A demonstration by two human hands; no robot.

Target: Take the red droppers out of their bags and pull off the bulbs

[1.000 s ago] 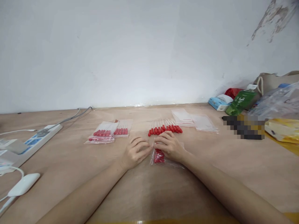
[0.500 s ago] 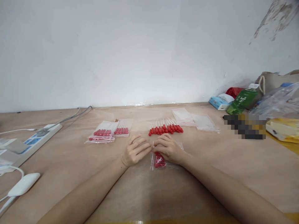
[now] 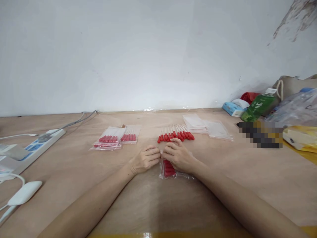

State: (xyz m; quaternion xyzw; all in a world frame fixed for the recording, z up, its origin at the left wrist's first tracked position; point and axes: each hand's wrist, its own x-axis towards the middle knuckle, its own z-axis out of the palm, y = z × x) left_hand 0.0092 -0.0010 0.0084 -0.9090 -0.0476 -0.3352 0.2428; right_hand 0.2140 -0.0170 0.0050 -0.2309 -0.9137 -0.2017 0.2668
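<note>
A clear zip bag point(image 3: 162, 174) with several red-headed sticks point(image 3: 169, 169) inside lies on the table before me. My left hand point(image 3: 146, 159) is closed, its fingertips pinching at the bag's upper left corner. Over the bag's top curls my right hand point(image 3: 178, 156), its fingers closed on the same edge and covering much of the bag. Just beyond my right fingers, loose thin white sticks with red heads point(image 3: 174, 135) lie in a row, heads toward me.
Filled bags point(image 3: 109, 140) are piled at left, with another filled bag point(image 3: 130, 135) beside them. Flat bags point(image 3: 219, 130) lie right of the loose sticks. A power strip point(image 3: 39, 147) is far left; a green bottle point(image 3: 259, 105) and tissue pack point(image 3: 234, 108) stand at back right.
My left hand's fingers, spread a little before, have drawn together at the bag's corner. My right hand stays over the bag and has shifted only slightly.
</note>
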